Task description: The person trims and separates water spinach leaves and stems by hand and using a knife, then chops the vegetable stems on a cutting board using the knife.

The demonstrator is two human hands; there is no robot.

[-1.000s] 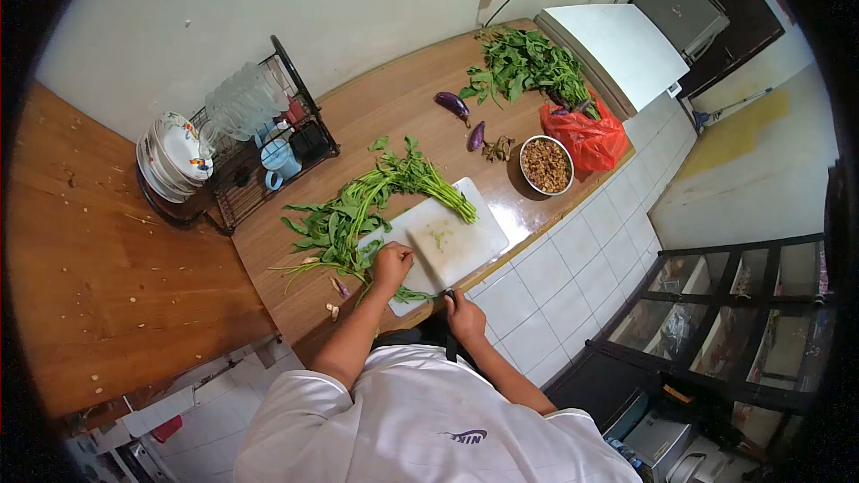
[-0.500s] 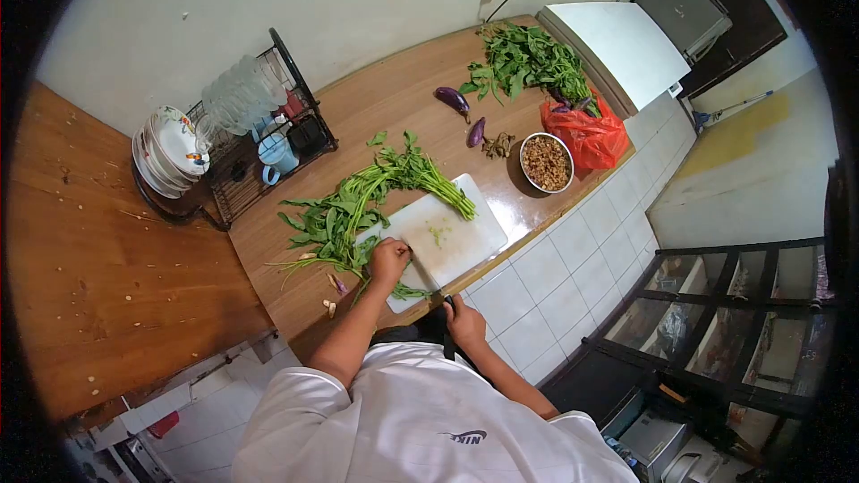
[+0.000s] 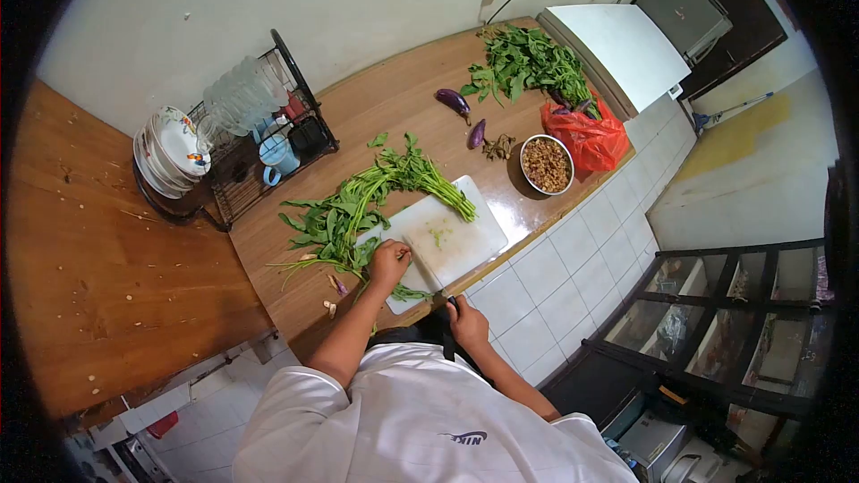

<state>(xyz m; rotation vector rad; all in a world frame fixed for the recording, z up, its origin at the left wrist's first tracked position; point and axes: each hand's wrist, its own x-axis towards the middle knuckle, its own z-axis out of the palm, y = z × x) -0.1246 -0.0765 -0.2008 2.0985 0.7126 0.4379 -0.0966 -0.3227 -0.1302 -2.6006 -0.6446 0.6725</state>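
Observation:
Over the lower left part of the white cutting board (image 3: 465, 246), my left hand (image 3: 390, 265) is closed in a pinch; what it holds, if anything, is too small to name. My right hand (image 3: 467, 322) is wrapped round the dark handle of a knife (image 3: 440, 297) at the counter's front edge. A bunch of leafy green stems (image 3: 394, 170) lies across the board's back edge and the wood to its left. Small green bits (image 3: 438, 236) rest on the board. Some leaves poke out beside my left wrist.
A dish rack (image 3: 234, 181) with plates, glasses and mugs stands at the left. Behind the board lie two eggplants (image 3: 452, 101). Farther right are a bowl of brown pieces (image 3: 546, 165), a red plastic bag (image 3: 586, 141) and more leafy greens (image 3: 528, 63).
The knife has risen slightly, with more of its metal showing by my right hand. My left hand has stayed almost in place, its fingers shifted slightly.

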